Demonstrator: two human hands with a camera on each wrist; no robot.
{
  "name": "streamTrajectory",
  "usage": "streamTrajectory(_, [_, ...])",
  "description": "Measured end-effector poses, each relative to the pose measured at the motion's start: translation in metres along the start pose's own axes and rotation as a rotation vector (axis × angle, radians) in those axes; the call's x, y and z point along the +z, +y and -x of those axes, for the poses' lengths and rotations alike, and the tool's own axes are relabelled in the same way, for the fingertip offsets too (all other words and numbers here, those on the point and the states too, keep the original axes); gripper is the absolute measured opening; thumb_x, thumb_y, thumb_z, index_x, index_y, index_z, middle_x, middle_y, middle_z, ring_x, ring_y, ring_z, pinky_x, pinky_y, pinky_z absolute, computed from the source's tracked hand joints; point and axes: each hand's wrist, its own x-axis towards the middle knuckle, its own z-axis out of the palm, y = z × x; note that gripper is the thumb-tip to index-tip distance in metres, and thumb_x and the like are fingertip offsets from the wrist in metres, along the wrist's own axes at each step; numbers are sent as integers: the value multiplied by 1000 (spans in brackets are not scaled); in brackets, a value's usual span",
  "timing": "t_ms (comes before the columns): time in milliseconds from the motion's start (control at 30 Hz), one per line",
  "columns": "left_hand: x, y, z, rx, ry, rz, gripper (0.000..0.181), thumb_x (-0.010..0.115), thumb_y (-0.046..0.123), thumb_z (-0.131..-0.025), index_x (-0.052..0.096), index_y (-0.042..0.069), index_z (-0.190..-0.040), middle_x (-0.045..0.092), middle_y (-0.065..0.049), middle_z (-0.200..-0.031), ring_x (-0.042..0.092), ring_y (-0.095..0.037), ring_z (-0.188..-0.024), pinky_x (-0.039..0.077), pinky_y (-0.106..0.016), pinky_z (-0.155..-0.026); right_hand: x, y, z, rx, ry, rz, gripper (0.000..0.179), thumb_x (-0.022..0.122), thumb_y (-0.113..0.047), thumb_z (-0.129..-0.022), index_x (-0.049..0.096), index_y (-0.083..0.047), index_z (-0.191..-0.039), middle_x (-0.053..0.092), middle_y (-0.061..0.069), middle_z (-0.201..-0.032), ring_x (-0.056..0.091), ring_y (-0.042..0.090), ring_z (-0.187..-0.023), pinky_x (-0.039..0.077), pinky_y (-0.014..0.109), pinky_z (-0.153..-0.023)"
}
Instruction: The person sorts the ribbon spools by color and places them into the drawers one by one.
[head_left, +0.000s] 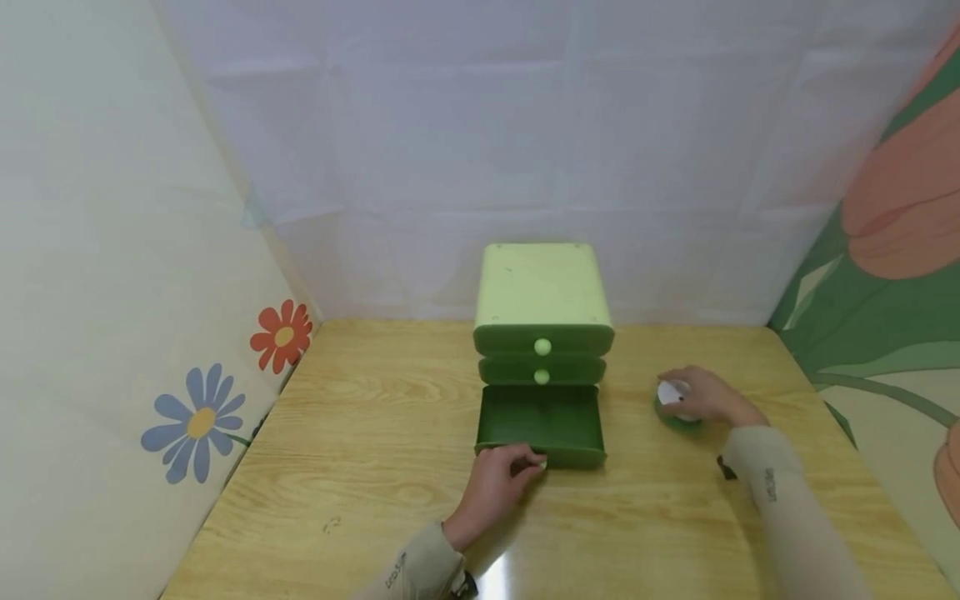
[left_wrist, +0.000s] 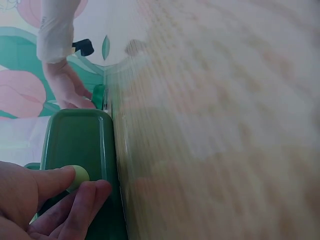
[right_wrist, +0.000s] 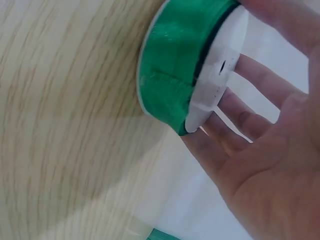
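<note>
A small drawer cabinet (head_left: 542, 283) with a pale green body and dark green drawers stands at the table's middle. Its bottom drawer (head_left: 540, 421) is pulled out, and nothing shows inside it. My left hand (head_left: 497, 485) pinches the pale round knob (left_wrist: 80, 175) of that drawer between thumb and fingers. To the right of the cabinet, my right hand (head_left: 708, 396) holds a spool of green ribbon (right_wrist: 172, 65) with white end discs, thumb on one side and fingers around the other. The spool is at the tabletop; whether it touches the wood I cannot tell.
The two upper drawers (head_left: 506, 340) are closed, each with a round knob. Behind the cabinet a pale cloth backdrop (head_left: 450, 150) hangs at the far edge of the wooden table (head_left: 360, 433). Flower-printed panels flank the left and right sides.
</note>
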Motion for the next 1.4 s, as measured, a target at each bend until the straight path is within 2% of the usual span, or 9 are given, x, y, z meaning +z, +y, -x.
streamTrajectory(533, [0,1,0,6,3,-11,7,77,11,-93,80,14,-99,80,1,-100,74,-7,-90,59,-20,-78,-6,-12,-4,-89,70,-24,70,76,-39,-94,54,2,-146,50,34,-148,46,56,-136,39,73,-109])
streamTrajectory(733, [-1,2,0,4,4,-9,7,77,10,-93,80,13,-99,80,0,-100,73,-7,-90,59,-20,-77,-8,-20,-3,-111,110,-42,67,71,-42,-98,53,-1,-147,52,32,-148,51,54,-132,46,70,-103])
streamTrajectory(1033, [0,2,1,5,3,-8,7,77,10,-93,80,13,-99,81,0,-100,74,-7,-89,59,-20,-77,-16,-44,6,-142,165,-195,70,59,-48,-104,44,-1,-154,50,31,-150,57,51,-127,61,53,-89])
streamTrajectory(1167, [-1,2,1,9,6,-9,7,78,10,-93,80,13,-98,81,-1,-100,74,-7,-89,59,-20,-78,-17,-53,7,-147,187,-243,70,55,-51,-105,42,-5,-156,48,29,-153,56,51,-129,59,56,-94])
streamTrajectory(1400, [-1,3,0,19,13,-24,7,78,11,-93,80,14,-98,81,0,-100,73,-6,-89,59,-20,-78,-19,-68,11,-170,217,-336,65,49,-49,-108,40,-8,-158,52,29,-147,56,53,-129,50,67,-102])
